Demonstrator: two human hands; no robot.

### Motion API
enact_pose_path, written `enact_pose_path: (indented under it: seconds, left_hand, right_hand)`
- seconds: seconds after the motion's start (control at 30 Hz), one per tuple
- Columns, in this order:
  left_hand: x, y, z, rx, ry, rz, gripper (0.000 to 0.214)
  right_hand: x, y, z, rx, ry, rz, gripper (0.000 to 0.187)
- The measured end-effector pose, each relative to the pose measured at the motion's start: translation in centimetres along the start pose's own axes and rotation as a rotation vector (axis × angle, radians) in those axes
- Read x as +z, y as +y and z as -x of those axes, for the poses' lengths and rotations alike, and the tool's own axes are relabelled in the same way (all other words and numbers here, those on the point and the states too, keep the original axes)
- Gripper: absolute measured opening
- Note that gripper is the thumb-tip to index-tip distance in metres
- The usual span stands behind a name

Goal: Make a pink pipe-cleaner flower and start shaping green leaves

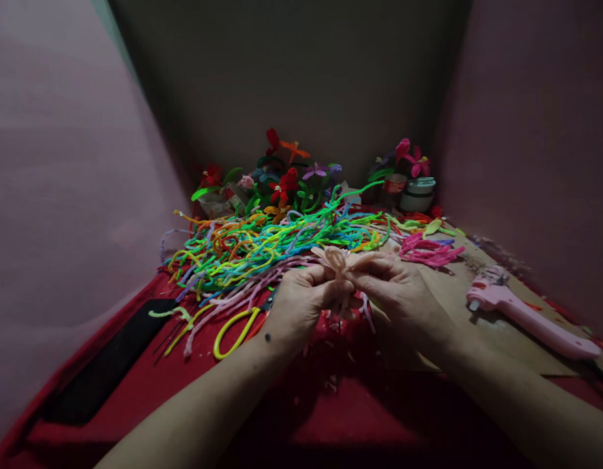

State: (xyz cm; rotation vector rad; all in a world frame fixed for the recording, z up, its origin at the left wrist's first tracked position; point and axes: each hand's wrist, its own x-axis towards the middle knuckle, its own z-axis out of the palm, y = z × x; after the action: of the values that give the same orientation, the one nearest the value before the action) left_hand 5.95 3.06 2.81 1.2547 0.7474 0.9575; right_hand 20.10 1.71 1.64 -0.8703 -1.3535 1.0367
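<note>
My left hand [301,303] and my right hand [399,293] meet at the middle of the table, both pinched on a small pale pink pipe-cleaner flower [333,259] with looped petals that stands up between the fingertips. Its stem runs down between my palms and is mostly hidden. Right behind the hands lies a big tangle of coloured pipe cleaners [277,244] in green, blue, orange and pink.
Yellow-handled scissors [236,331] lie left of my left hand. A pink glue gun [526,316] rests on brown cardboard [458,293] at the right. Finished pipe-cleaner flowers [286,179] and jars [416,193] stand at the back. A black flat object [111,361] lies at left on the red cloth [331,404].
</note>
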Motion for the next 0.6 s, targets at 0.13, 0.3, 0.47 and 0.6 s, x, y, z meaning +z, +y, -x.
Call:
enact_pose_path:
  seconds: [0.13, 0.3, 0.47, 0.6]
  left_hand:
    - [0.3, 0.3, 0.1, 0.048, 0.046, -0.046, 0.016]
    - [0.0, 0.1, 0.1, 0.081, 0.018, -0.082, 0.020]
    - [-0.4, -0.3, 0.0, 0.006, -0.078, 0.016, 0.025]
    - [-0.6, -0.6, -0.3, -0.161, -0.160, 0.166, 0.028]
  right_hand:
    - [0.5, 0.9, 0.5, -0.081, 0.109, 0.131, 0.009]
    - [0.5, 1.1, 0.8, -0.079, 0.093, 0.133, 0.014]
    - [0.4, 0.1, 0.8, -0.032, -0.091, 0.016, 0.036]
    - [0.3, -0.2, 0.9, 0.078, -0.215, -0.156, 0.040]
